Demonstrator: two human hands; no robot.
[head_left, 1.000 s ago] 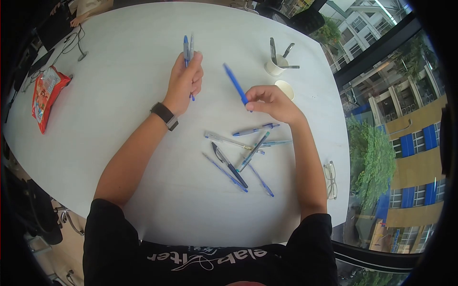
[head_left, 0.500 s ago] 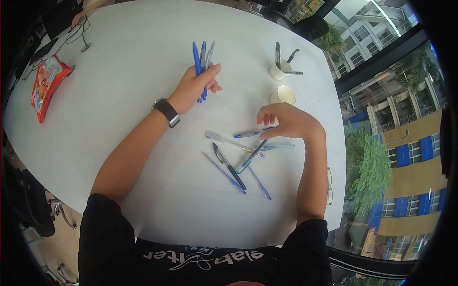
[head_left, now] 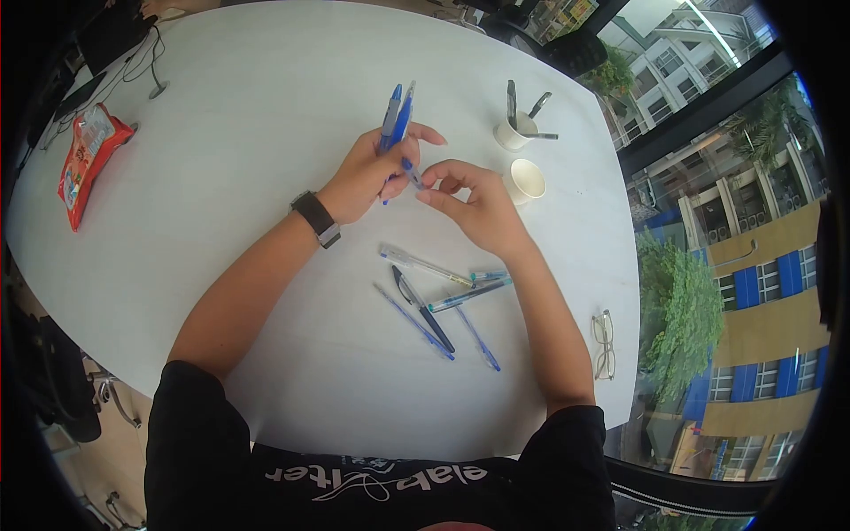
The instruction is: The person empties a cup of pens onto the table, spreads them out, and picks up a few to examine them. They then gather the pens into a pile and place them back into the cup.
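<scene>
My left hand (head_left: pixel 370 173) grips a bunch of blue pens (head_left: pixel 395 117) that stick up and away from me over the white table (head_left: pixel 230 133). My right hand (head_left: pixel 469 205) has come up against it and pinches the lower end of one more pen (head_left: pixel 410 170) between thumb and fingers. Several loose pens (head_left: pixel 438 305) lie scattered on the table just below both hands, nearer to me.
A white cup holding pens (head_left: pixel 515 131) and an empty paper cup (head_left: pixel 524 180) stand right of my hands. Glasses (head_left: pixel 604 343) lie near the right table edge. An orange snack bag (head_left: pixel 85 159) and cables (head_left: pixel 150 66) sit at the far left.
My right hand picked a pen from the pile and carried it up to my left hand. The bunch in my left hand has tilted right.
</scene>
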